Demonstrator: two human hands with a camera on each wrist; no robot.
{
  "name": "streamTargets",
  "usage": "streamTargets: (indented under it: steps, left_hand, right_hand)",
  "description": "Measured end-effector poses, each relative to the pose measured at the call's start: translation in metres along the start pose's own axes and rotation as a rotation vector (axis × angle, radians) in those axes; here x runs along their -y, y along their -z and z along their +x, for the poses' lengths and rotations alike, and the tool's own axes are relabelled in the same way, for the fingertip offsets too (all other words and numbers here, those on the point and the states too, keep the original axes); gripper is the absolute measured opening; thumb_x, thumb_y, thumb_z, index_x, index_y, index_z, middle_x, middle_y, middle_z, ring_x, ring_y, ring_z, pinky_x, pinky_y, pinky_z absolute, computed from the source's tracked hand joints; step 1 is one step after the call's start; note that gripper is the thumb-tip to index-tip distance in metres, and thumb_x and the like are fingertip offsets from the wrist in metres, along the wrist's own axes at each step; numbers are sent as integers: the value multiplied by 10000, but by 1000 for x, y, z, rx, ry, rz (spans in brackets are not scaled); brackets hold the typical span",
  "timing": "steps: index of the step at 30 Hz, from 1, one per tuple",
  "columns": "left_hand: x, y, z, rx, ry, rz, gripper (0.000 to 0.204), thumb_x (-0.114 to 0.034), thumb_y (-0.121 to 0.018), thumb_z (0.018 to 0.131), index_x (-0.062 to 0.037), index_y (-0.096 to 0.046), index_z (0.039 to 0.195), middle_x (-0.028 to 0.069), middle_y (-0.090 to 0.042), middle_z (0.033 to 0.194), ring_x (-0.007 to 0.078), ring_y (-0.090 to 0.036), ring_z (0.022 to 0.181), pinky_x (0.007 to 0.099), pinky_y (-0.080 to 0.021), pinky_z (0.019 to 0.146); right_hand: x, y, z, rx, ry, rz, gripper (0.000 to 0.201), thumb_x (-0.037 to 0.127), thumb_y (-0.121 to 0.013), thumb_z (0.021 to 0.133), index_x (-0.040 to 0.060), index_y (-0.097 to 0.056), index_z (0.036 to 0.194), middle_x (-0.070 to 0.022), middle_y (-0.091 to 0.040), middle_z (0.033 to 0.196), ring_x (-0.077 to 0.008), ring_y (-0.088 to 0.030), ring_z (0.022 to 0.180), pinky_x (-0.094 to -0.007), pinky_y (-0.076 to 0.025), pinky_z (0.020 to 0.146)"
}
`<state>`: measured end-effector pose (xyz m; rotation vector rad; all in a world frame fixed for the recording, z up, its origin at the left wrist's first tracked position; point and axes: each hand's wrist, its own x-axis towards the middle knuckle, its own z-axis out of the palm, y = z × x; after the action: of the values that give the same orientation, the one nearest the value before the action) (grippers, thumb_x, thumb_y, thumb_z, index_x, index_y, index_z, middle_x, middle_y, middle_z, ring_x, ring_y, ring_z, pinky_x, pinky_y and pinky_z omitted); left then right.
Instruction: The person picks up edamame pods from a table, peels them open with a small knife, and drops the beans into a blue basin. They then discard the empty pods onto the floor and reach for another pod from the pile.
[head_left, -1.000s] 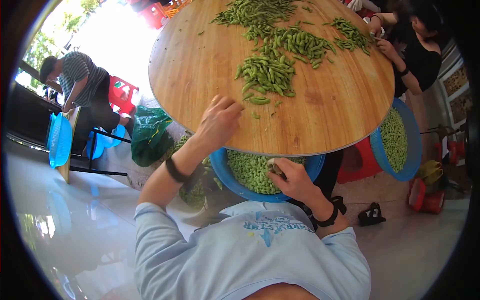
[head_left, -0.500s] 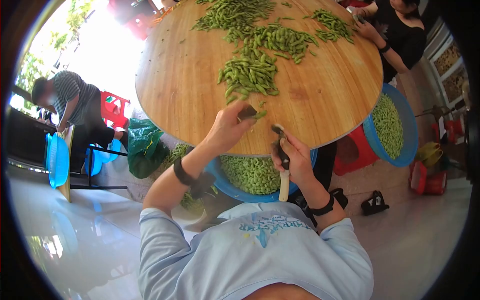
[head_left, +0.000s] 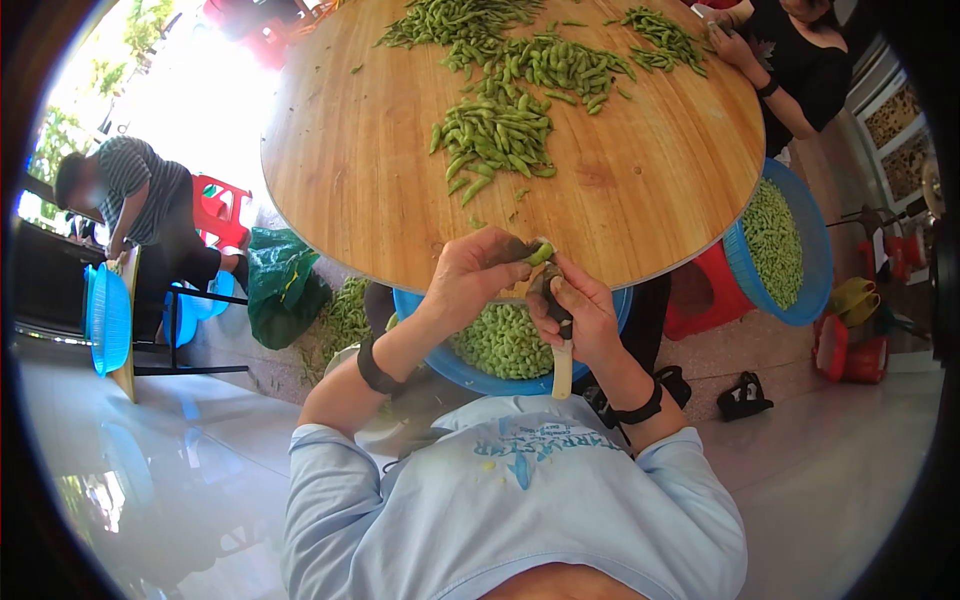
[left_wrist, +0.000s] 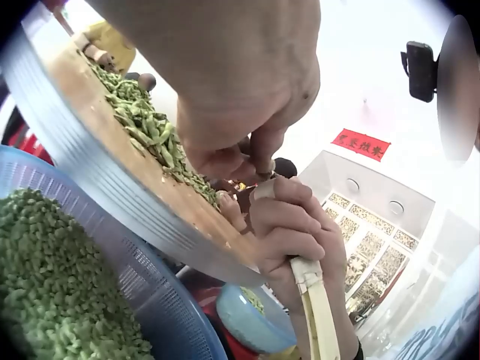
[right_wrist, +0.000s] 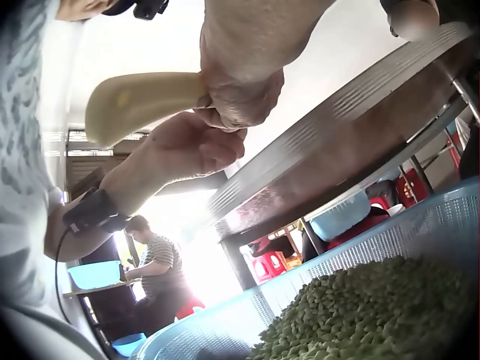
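My left hand (head_left: 474, 278) pinches a green pod (head_left: 541, 254) between thumb and fingers, above the near edge of the round wooden table (head_left: 350, 190). Touching or almost touching it, my right hand (head_left: 580, 312) grips a tool with a pale handle (head_left: 562, 370); in the left wrist view its fingers curl round that handle (left_wrist: 316, 315). The working end of the tool is hidden by the fingers. Below both hands a blue basket (head_left: 437, 362) holds shelled beans (head_left: 503, 345). Piles of pods (head_left: 497, 130) lie on the table beyond the hands.
A second blue basket of beans (head_left: 800, 305) stands right of the table by a red stool (head_left: 708, 295). One person (head_left: 800, 70) sits at the far right; another (head_left: 135, 190) is at left, near a green bag (head_left: 280, 290).
My left hand has picked up a pod from the table's near side and brought it to my right hand. The right hand rose from over the basket, tool in its grip.
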<state>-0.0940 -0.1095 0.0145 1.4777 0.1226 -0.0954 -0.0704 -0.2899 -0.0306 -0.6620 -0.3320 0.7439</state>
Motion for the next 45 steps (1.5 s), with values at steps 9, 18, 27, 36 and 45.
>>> streamTargets:
  steps: [9,18,27,36,45]
  left_hand:
    - [16,3,-3,-4,-48,-158,166,36,-656,809,-7,-598,959,36,-648,814,72,-570,656,200,-425,556]
    - [16,15,2,294,357,-712,130,20,-649,822,4,-579,931,88,-639,818,163,-592,638,261,-439,513]
    - [4,3,-11,-18,-717,795,126,-20,-649,845,14,-598,955,43,-638,780,129,-586,630,290,-471,539]
    - [14,-10,-19,-73,-203,284,111,-49,-607,878,53,-606,924,74,-654,780,135,-613,659,271,-464,536]
    - [16,-22,-40,-66,-514,691,146,4,-615,809,25,-594,952,163,-585,764,323,-610,675,356,-473,566]
  right_hand:
    - [-5,-7,0,-100,66,-143,323,137,-450,980,-4,-475,1270,-94,-550,822,-87,-449,546,-192,-368,415]
    - [5,-4,-5,-57,-109,240,261,153,-474,973,36,-541,1197,-91,-537,792,-94,-449,534,-194,-369,403]
    - [-2,-3,-6,-165,-116,208,188,161,-495,967,51,-579,1095,-99,-548,778,-99,-462,539,-194,-363,400]
    - [-2,-7,-9,-253,89,-527,278,78,-505,942,-35,-527,1194,-46,-563,781,-87,-497,567,-209,-411,480]
    - [3,-11,-5,-262,543,-1325,383,15,-641,777,-41,-530,1140,-95,-561,817,-202,-565,685,-287,-477,663]
